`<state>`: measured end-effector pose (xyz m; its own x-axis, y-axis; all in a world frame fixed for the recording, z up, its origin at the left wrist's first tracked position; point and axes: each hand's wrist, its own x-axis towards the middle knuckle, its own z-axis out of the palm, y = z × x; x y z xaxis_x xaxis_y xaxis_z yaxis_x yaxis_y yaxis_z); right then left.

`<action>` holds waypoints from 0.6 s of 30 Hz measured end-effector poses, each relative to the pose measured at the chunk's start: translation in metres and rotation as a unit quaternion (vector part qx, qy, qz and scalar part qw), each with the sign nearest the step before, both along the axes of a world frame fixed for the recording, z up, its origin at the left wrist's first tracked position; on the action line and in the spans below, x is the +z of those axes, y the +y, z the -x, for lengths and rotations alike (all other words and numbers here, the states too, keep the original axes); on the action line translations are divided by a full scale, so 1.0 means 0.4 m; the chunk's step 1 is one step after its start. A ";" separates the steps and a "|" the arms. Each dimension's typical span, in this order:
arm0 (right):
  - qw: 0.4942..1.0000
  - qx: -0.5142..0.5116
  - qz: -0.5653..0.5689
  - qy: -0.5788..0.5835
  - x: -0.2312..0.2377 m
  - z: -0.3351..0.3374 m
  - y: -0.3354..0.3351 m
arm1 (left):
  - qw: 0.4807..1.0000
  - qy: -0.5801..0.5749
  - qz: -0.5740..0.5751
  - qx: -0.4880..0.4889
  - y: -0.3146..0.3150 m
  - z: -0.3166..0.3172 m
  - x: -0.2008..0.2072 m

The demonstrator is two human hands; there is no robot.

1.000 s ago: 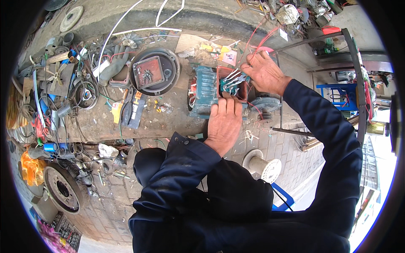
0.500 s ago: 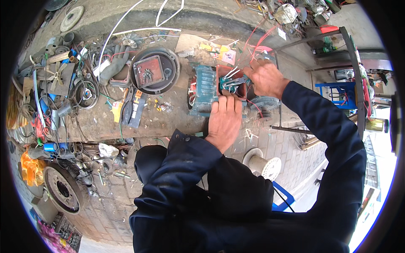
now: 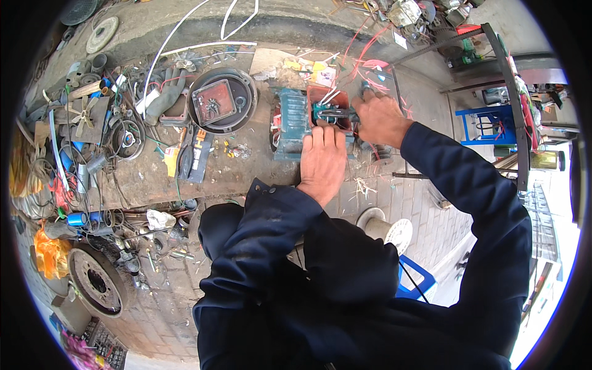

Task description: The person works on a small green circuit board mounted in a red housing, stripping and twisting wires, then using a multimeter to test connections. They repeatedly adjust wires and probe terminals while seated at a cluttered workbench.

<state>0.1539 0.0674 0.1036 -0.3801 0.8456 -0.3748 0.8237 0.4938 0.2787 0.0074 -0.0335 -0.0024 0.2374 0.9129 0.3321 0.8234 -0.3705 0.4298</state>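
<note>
A green finned electric motor (image 3: pixel 291 120) lies at the near side of the bench, its reddish terminal box (image 3: pixel 319 94) uncovered. Inside the box are green parts and pale wire ends (image 3: pixel 331 95). My left hand (image 3: pixel 322 161) grips the box's near rim with its fingertips bent over the edge; the tips are partly hidden. From the right, my right hand (image 3: pixel 381 118) is closed round the dark handles of a pair of pliers (image 3: pixel 336 113), whose metal jaws reach into the box. What the jaws touch is too small to make out.
Left of the motor lie a round dark housing (image 3: pixel 246 102) holding a square reddish cover (image 3: pixel 214 100), with loose screws. Tangled wires and scrap fill the bench's left end. Red wires (image 3: pixel 361 52) rise behind the box. A metal frame (image 3: pixel 507 98) stands right; a pale spool (image 3: pixel 398 234) sits below.
My right hand has moved slightly left and down, bringing the pliers further over the terminal box. My left hand keeps its place at the rim. The whole view has shifted a little.
</note>
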 end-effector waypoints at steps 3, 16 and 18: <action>0.989 0.136 -0.030 0.040 -0.007 -0.050 0.061 | 1.000 0.008 -0.024 0.011 0.001 0.002 -0.003; 0.943 0.311 -0.056 0.102 -0.063 -0.106 0.198 | 1.000 0.007 -0.011 0.017 0.000 -0.001 0.000; 0.941 0.320 -0.057 0.098 -0.071 -0.101 0.212 | 1.000 0.008 -0.012 0.017 0.000 -0.001 -0.001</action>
